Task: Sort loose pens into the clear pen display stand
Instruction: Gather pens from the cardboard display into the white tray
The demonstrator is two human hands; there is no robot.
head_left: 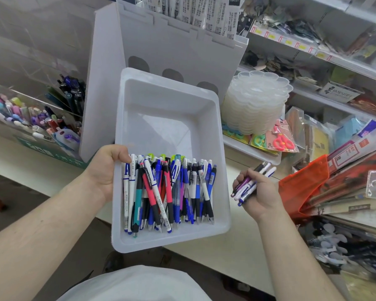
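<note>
Holding a white plastic tray (172,118) out over the edge of the white table (226,253), so that's the landmark for everything else. The tray's near rim hangs past the table edge toward the person, and its far rim sits just in front of a big frosted white organizer box (161,51). Loose pens (167,192) are all piled against the tray's near wall, lying roughly parallel, tips toward the person; the far half of the tray is bare, so that's the open room inside it.

Left of the tray, past the box, there's a clear pen display stand (30,109) already packed with pens and markers. Right of the tray there's a strip of bare table, then a stack of clear flower-shaped palettes (258,101) and an orange pouch (302,187) crowding in.

Left hand (105,170) grips the tray's left rim, thumb hooked over the top by the pens, forearm coming in from the lower left. Right hand (256,192) is just right of the tray, apart from it, fingers curled round a small bunch of pens (253,181) that point up and to the right.
</note>
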